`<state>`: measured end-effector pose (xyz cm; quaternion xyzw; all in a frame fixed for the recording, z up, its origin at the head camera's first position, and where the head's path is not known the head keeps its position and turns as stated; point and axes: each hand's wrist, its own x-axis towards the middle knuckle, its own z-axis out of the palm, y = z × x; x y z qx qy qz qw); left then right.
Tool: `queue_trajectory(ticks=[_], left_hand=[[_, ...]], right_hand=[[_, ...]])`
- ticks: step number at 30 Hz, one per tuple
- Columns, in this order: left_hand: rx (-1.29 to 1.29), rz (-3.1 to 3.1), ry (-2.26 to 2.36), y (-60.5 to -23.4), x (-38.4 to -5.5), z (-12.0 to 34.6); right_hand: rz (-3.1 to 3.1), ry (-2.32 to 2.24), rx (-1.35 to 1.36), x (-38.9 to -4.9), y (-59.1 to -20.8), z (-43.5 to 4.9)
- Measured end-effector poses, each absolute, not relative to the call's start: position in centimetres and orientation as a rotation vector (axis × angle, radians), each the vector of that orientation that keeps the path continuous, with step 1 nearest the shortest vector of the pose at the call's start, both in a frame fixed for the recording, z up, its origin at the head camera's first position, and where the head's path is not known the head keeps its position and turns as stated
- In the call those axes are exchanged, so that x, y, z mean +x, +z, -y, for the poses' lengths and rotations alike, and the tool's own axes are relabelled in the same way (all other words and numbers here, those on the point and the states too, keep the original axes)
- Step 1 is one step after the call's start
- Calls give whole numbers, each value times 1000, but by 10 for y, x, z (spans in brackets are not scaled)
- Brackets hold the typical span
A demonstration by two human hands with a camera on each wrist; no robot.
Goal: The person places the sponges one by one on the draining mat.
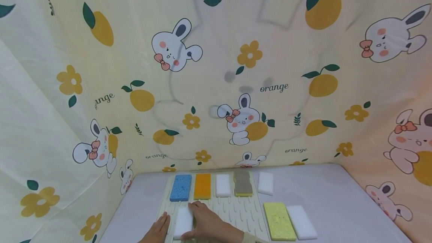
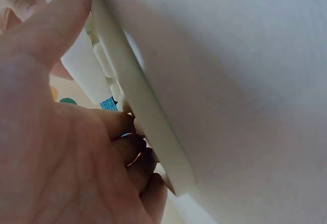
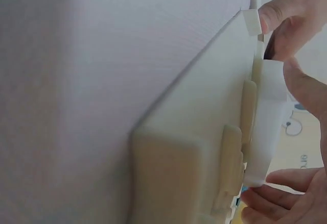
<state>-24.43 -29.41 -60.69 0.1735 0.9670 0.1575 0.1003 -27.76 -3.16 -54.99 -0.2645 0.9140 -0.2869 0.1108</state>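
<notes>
A white sponge [image 1: 183, 223] lies at the front left of a cream rack [image 1: 236, 215] with raised ridges. My right hand [image 1: 210, 222] grips it from the right, thumb at its near end and fingers at its far end; the right wrist view shows the same span along the sponge [image 3: 269, 119]. My left hand [image 1: 157, 229] rests on the rack's left edge, just beside the sponge. In the left wrist view, the fingertips touch the rack rim [image 2: 153, 117] while the thumb lies near its front corner.
Along the rack's back row lie a blue sponge [image 1: 180, 188], an orange sponge [image 1: 202, 186], another white sponge [image 1: 223, 185] and a grey-topped yellow sponge [image 1: 243, 183]. To the rack's right are a white block [image 1: 265, 183], a yellow sponge [image 1: 279, 221] and a white block [image 1: 301, 222]. Patterned cloth [image 1: 216, 66] encloses the table.
</notes>
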Motion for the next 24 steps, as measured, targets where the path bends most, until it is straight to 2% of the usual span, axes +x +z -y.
queue_trajectory(ticks=[10, 24], left_hand=[[523, -2866, 500, -605, -243, 293], [538, -2922, 450, -604, -239, 290]], right_hand=[[-2804, -814, -912, -275, -537, 20], [-2746, -984, -894, -276, -531, -26]])
